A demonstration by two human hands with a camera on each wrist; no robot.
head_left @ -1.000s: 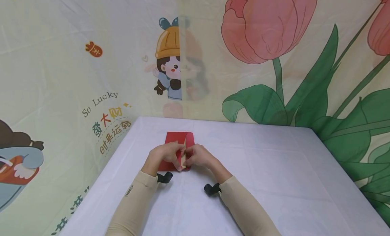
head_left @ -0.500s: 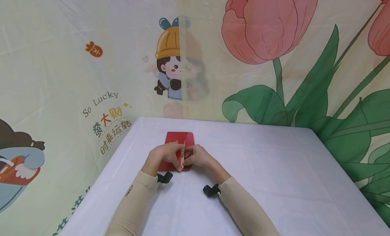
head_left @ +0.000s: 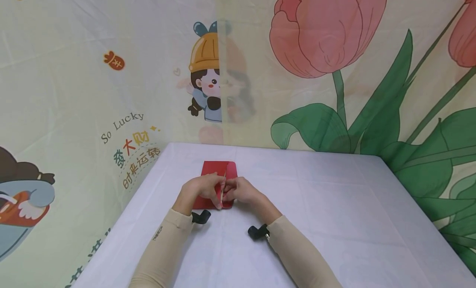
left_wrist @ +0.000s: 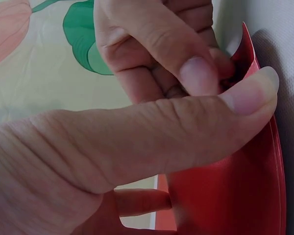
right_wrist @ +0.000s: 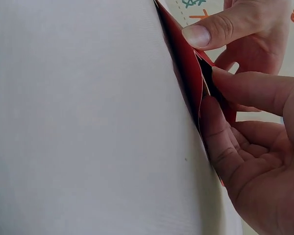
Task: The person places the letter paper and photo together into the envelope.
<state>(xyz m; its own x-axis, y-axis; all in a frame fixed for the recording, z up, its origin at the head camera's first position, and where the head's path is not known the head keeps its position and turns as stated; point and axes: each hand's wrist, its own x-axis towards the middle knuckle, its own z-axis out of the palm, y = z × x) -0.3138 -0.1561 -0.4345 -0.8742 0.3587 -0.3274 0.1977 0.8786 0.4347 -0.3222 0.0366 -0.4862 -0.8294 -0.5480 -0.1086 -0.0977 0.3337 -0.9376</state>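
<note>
A red envelope (head_left: pixel 213 168) lies on the white table, its lighter red flap (head_left: pixel 232 170) folded out to the right. My left hand (head_left: pixel 202 186) grips the envelope at its mouth, thumb (left_wrist: pixel 250 95) on the near edge, and the mouth gapes there. At that opening my right hand (head_left: pixel 243 190) pinches a thin cream-coloured paper (head_left: pixel 222 194) between thumb (right_wrist: pixel 230 84) and finger. Only a narrow strip of the paper shows; the rest is hidden inside the envelope and behind the fingers.
The white-covered table (head_left: pixel 316 222) reaches back to printed cloth (head_left: pixel 245 127) hanging behind and at the left. Small black wrist cameras (head_left: pixel 201 217) sit at both beige sleeves (head_left: pixel 163 251), low above the table.
The cream paper has slid left into the envelope, so its visible strip is narrower. My right hand has shifted slightly left with it; my left hand and the envelope stay put.
</note>
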